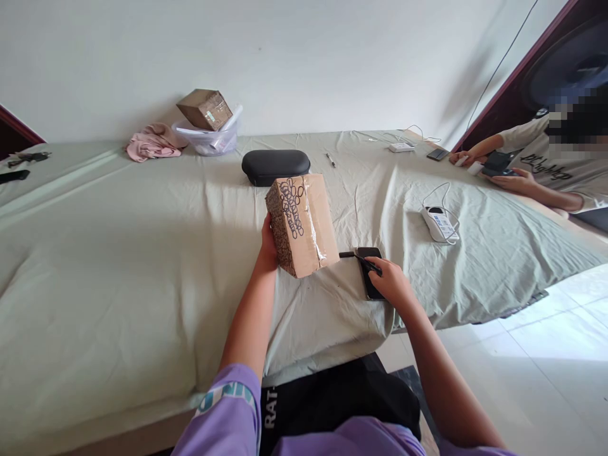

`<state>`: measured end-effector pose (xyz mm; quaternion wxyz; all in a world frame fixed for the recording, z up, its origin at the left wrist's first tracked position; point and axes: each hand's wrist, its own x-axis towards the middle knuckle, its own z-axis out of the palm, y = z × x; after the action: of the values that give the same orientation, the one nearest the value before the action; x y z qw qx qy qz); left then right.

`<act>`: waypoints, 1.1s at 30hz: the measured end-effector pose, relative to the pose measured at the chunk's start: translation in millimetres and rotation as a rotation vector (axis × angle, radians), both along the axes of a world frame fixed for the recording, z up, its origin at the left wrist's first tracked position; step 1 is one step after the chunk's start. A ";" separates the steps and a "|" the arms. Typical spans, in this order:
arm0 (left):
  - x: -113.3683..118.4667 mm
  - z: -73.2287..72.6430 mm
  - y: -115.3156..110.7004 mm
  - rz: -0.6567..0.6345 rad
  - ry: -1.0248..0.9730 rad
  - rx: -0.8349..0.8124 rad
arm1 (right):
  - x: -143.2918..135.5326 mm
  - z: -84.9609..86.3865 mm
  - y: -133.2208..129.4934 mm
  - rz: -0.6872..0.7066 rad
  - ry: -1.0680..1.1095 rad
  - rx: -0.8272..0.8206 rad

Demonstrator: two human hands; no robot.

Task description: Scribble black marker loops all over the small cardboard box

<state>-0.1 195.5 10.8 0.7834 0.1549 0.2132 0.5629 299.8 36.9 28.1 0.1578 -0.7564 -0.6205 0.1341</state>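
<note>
My left hand (270, 243) grips the far left side of a cardboard box (316, 225), tilted above the cloth; most of its fingers are hidden behind the box. Dark looped scribbles mark the box's top left part, its left side is densely scribbled, and clear tape runs down the front. To the right, my right hand (387, 277) is closed round a black pen (369, 264), over a black phone (375, 286) lying on the cloth. A small black pen cap (347, 254) lies between the box and the phone.
Behind the box is a black case (275, 166). A plastic basin (216, 142) with another box (204, 109) stands by the wall, beside a pink cloth (154, 142). A white power strip (441, 225) lies right. At far right a person (546, 158) holds a dark object.
</note>
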 end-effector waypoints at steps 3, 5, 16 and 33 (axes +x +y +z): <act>0.6 0.8 -1.1 0.008 -0.016 -0.031 | -3.0 -2.8 -0.2 0.031 0.019 -0.006; 0.7 0.8 -1.3 0.012 -0.024 -0.038 | -5.2 -3.9 0.6 0.055 0.028 -0.001; 0.3 -1.7 0.0 -0.017 -0.026 -0.012 | -23.3 -20.6 -0.2 0.187 -0.031 0.071; -0.8 -13.4 10.0 -0.014 0.005 0.002 | -80.5 -17.8 33.9 0.140 -0.236 0.050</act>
<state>-0.9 205.4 -2.7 0.7867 0.1585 0.2134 0.5572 219.3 70.8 10.3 0.0929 -0.7177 -0.6890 0.0396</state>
